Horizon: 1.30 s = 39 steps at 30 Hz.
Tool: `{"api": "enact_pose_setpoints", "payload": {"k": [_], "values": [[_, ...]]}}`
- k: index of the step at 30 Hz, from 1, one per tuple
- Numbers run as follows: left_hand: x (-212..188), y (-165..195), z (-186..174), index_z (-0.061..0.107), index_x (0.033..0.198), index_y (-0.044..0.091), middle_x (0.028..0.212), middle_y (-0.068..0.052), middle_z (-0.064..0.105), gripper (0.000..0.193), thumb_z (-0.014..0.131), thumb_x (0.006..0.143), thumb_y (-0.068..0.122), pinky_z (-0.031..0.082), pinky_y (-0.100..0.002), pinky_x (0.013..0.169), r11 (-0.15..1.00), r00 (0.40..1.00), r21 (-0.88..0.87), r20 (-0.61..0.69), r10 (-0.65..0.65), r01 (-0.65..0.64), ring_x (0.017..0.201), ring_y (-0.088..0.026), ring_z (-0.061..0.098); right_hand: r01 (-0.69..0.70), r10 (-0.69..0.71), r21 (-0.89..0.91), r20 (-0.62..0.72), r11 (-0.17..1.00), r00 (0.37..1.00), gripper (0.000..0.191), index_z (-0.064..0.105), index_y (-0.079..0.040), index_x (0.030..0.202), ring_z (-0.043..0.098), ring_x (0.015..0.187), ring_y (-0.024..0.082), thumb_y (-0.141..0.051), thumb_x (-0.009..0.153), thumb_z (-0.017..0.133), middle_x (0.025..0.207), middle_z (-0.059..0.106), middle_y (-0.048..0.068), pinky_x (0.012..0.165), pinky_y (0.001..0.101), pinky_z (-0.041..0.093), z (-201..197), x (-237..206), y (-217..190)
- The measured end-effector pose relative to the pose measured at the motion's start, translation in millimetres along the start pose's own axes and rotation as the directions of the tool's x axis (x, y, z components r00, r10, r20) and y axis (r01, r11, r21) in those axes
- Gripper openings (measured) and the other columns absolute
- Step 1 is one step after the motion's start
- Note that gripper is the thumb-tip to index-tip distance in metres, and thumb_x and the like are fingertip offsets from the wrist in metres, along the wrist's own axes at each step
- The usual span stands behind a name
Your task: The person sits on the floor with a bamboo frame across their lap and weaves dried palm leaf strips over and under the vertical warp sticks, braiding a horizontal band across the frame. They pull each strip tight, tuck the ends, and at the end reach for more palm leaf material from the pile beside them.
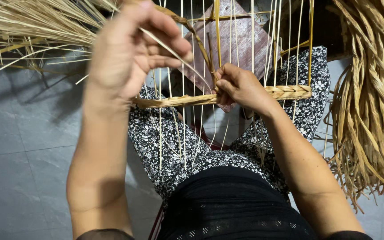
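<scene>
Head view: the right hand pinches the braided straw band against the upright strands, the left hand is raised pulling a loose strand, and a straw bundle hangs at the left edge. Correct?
Not quite. In the head view the hanging straw bundle is at the right edge; everything else stands.

Soft daylight; perhaps slight motion blur

The left hand (130,53) is blurring at the fingers, so its grip on the thin strand (174,55) is not telling clearly. The right hand (241,86) is covering part of the braided band (285,92) — the joint beneath is staying unseen. The upright stalks (252,40) and the straw bundle (374,98) are running off the frame's edges.
</scene>
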<state>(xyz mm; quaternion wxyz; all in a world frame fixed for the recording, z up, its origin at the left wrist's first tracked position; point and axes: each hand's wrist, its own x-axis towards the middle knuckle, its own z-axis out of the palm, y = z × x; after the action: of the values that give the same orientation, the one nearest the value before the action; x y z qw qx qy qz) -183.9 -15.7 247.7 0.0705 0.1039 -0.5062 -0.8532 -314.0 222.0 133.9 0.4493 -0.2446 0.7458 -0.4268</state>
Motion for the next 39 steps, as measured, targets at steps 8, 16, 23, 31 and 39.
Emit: {"api": "enact_pose_setpoints", "payload": {"k": [8,16,23,31,39], "values": [[-15,-25,20,0.058,0.137,0.001,0.138,-0.015,0.064,0.031,0.069,0.109,0.008,0.054,-0.031,0.116,0.819,0.884,0.365,0.027,0.467,-0.443,0.126,-0.022,0.065,0.240,-0.377,-0.504,-0.188,0.830,0.907,0.017,0.066,-0.007,0.102,0.074,0.069,0.026,-0.022,0.098,0.071,0.079,0.074,0.012,0.064,0.0383,0.058,23,7,25],[-11,-120,3,0.065,0.096,0.007,0.102,-0.005,0.068,0.023,0.083,0.085,0.015,0.050,-0.042,0.091,0.179,0.942,0.960,0.159,0.295,-0.217,0.103,-0.026,0.064,0.214,-0.277,-0.328,-0.158,0.920,0.948,0.017,0.067,-0.007,0.115,0.074,0.075,0.017,-0.018,0.101,0.065,0.087,0.075,0.008,0.069,0.0328,0.059,25,0,26],[-9,-129,9,0.077,0.092,0.010,0.099,-0.004,0.065,0.015,0.082,0.085,0.022,0.044,-0.043,0.089,0.091,0.913,0.963,0.206,0.352,-0.252,0.103,-0.025,0.057,0.064,-0.062,0.074,-0.034,0.995,0.997,0.016,0.067,-0.002,0.113,0.068,0.073,0.007,-0.007,0.099,0.065,0.084,0.072,0.003,0.067,0.0233,0.059,13,-3,10],[1,-130,18,0.076,0.086,0.011,0.095,-0.003,0.065,0.015,0.082,0.085,0.026,0.048,-0.040,0.085,0.295,0.966,0.933,0.148,0.212,-0.208,0.092,-0.025,0.057,0.098,-0.103,-0.073,-0.072,0.993,0.992,0.007,0.069,0.001,0.101,0.064,0.068,0.008,-0.005,0.096,0.069,0.078,0.071,0.004,0.060,0.0258,0.053,17,3,14],[-24,-122,2,0.073,0.089,0.009,0.089,-0.007,0.066,0.015,0.080,0.084,0.022,0.050,-0.044,0.080,0.075,0.990,0.994,0.072,0.125,-0.082,0.090,-0.028,0.060,0.158,-0.155,0.084,-0.045,0.984,0.987,0.004,0.065,-0.003,0.102,0.059,0.062,0.006,-0.007,0.099,0.064,0.074,0.065,0.001,0.052,0.0234,0.047,20,0,22]]}}
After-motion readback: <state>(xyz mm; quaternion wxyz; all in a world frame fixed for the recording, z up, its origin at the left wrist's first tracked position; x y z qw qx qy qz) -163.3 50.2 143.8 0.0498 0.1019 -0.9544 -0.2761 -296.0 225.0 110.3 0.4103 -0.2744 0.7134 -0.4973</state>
